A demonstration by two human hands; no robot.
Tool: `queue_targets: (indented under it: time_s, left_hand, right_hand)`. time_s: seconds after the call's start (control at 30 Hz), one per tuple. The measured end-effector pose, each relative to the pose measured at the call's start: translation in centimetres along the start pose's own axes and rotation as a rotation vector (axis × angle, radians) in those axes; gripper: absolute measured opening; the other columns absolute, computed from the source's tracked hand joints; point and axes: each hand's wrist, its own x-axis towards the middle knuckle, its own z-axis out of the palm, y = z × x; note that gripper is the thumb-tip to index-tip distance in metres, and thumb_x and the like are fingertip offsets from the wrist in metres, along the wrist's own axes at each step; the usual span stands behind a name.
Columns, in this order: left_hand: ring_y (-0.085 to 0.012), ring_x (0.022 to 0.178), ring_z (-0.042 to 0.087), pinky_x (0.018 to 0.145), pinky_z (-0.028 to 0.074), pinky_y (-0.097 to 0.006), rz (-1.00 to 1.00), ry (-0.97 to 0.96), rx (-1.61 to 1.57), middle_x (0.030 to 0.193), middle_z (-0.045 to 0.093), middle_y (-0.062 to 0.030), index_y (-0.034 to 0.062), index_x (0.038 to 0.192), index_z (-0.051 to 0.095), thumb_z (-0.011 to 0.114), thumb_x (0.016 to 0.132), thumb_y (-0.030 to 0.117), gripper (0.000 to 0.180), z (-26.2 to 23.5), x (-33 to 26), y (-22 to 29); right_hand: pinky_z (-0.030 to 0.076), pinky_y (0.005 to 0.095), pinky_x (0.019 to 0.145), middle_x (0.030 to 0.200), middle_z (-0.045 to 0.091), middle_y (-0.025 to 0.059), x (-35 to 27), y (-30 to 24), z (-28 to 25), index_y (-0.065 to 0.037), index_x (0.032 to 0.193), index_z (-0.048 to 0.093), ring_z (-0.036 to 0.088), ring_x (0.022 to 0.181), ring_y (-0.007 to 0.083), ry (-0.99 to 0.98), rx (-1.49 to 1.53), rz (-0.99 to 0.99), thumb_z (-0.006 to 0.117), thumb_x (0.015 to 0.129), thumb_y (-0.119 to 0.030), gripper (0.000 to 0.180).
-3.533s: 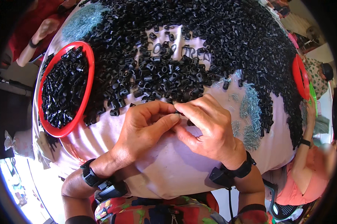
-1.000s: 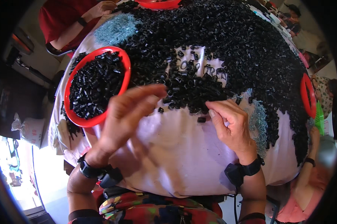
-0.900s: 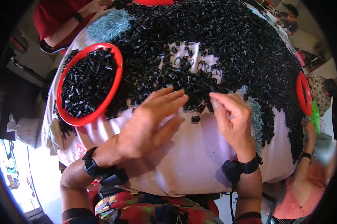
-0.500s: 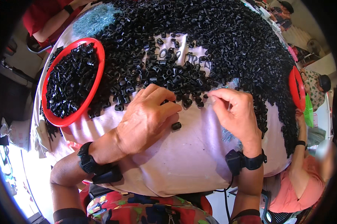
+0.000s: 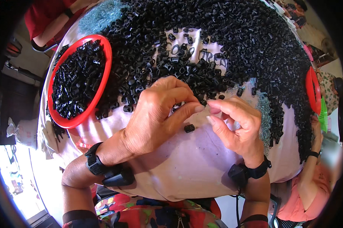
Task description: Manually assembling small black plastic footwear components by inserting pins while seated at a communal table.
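Note:
Small black plastic parts [image 5: 186, 74] lie heaped beyond my hands on a pale cloth-covered table [image 5: 171, 171]. My left hand [image 5: 160, 114] bends over the heap's near edge, thumb and index finger brought together; whatever is in the pinch is hidden. One black piece [image 5: 203, 102] shows right beside those fingertips; I cannot tell whether it is held. Close by on the right is my right hand [image 5: 240, 125], its thumb and index finger apart, with no object visible between them. A single black part [image 5: 189, 128] lies on the cloth below and between the hands.
A red-rimmed tray [image 5: 107, 72] full of black parts stands at the left. Pale blue-green small pieces lie in patches at the far left [image 5: 101, 17] and right [image 5: 263, 114]. Another red tray [image 5: 312, 90] is at the right edge, near a person's arm [image 5: 315, 140]. Another person's red sleeve [image 5: 38, 19] is at upper left.
My right thumb and index finger have parted from a pinch. My left fingertips have come nearer to the right hand. The whole view has shifted slightly.

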Motion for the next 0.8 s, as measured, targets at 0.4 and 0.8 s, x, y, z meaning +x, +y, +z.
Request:
queue_targets:
  time_s: [0.4, 0.8]
  left_hand:
    - [-0.0126, 0.066, 0.061, 0.057, 0.048, -0.032, -0.377, -0.048, -0.388, 0.079, 0.065, -0.0089, -0.0006, 0.095, 0.076, 0.075, 0.098, 0.025, 0.026, 0.8, -0.9, 1.2]
    - [-0.0206, 0.081, 0.071, 0.072, 0.056, -0.032, -0.043, -0.215, 0.151, 0.093, 0.068, -0.0082, 0.0014, 0.115, 0.070, 0.074, 0.093, 0.007, 0.023, -0.2, -2.6, 1.0]
  right_hand:
    - [0.046, 0.0257, 0.056, 0.085, 0.072, 0.0063, -0.6, 0.3, 1.0, -0.002, 0.093, 0.075, 0.062, 0.067, 0.0137, 0.074, 0.169, -0.048, 0.082, 0.081, 0.000, 0.014]
    - [0.042, 0.0241, 0.053, 0.079, 0.071, 0.0026, -0.7, 0.6, 0.6, -0.004, 0.087, 0.074, 0.061, 0.065, 0.0097, 0.031, 0.212, 0.084, 0.078, 0.082, -0.003, 0.007]
